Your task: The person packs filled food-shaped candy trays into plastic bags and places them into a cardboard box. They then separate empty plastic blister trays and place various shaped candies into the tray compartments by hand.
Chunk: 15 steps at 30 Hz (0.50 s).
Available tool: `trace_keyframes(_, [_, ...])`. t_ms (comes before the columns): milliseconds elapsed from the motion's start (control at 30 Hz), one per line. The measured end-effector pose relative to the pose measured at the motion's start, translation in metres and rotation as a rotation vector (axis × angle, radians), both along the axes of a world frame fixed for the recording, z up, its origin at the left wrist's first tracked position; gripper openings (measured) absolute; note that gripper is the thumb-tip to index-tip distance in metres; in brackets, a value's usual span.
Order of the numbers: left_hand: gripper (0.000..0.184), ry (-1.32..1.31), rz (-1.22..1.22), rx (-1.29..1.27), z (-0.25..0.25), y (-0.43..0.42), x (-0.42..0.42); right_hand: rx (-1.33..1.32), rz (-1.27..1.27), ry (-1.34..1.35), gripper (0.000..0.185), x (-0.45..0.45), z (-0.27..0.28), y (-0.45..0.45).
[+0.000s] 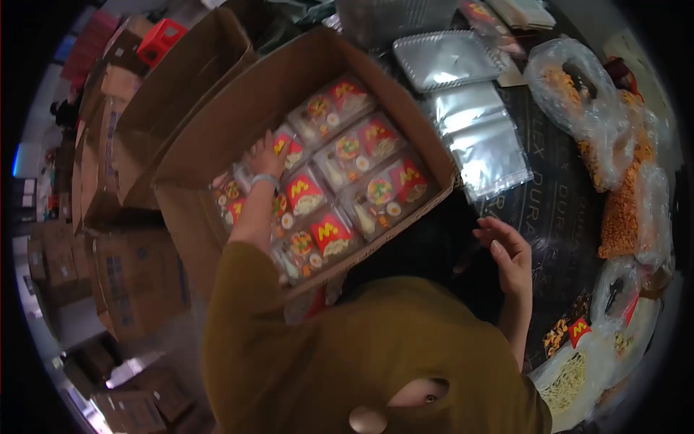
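Note:
My left hand [264, 158] reaches into a large open cardboard box [238, 94], its fingers stretched over one of the packs inside. Several flat clear packs lie there in rows, such as this toy food pack [374, 207] with a red carton bearing a yellow M, a round colourful piece and small egg-like pieces. Whether the fingers press on a pack is hard to make out. My right hand [512, 254] hovers beside the dark table edge, fingers apart and slightly curled, with nothing in it. Nearest to it are clear plastic bags [481, 137].
A clear plastic tray [444, 59] lies beyond the bags. On the right stand plastic bags of small orange pieces [623, 210] and a bag of pale sticks [567, 387], near a loose red carton [579, 332]. More cardboard boxes [137, 282] and a red crate [160, 41] are left.

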State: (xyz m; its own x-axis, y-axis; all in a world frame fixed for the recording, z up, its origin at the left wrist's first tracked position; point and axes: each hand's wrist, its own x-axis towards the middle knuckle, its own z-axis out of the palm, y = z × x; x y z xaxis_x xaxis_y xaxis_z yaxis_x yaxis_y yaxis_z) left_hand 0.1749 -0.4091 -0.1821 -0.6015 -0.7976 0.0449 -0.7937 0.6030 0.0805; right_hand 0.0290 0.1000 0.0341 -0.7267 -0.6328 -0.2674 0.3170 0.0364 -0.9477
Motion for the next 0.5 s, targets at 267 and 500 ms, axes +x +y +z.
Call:
trace_keyframes(267, [0.070,0.118,-0.105,0.097,0.018,-0.016,-0.001,0.035,-0.001,0.071,0.040,-0.014,-0.006,0.041])
trace_keyframes(500, [0.054,0.390,-0.351,-0.099,0.072,-0.024,-0.021,0.099,-0.012,0.126,0.037,-0.044,0.009,0.054])
